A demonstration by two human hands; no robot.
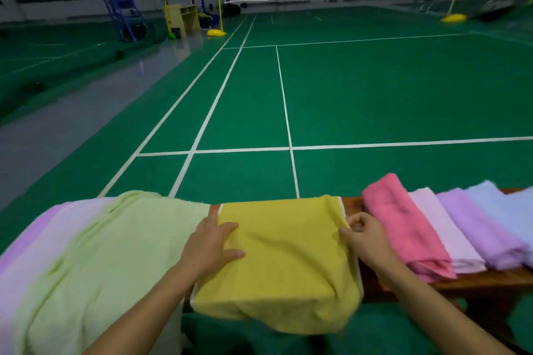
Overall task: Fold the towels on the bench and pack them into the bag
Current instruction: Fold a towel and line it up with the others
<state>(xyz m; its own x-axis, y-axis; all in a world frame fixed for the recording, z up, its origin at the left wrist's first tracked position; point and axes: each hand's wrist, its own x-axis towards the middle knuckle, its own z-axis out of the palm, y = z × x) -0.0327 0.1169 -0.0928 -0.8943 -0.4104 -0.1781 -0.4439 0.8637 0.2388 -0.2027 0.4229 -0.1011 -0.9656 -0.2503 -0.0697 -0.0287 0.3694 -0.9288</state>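
Note:
A yellow towel (284, 262) lies folded across the wooden bench (478, 282) in front of me, its near edge hanging over the front. My left hand (212, 245) rests flat on the towel's left side with fingers spread. My right hand (364, 236) pinches the towel's right edge with curled fingers. Folded towels lie to the right: pink (403, 225), pale pink (444, 228), purple (478, 230) and light blue (501, 204). Unfolded towels lie to the left: light green (115, 253) and lilac (31, 242). No bag is in view.
Beyond the bench stretches a green badminton court (375, 95) with white lines. Nets, yellow posts (217, 3) and a blue umpire chair (121, 0) stand far back. Green floor shows below the bench's front edge.

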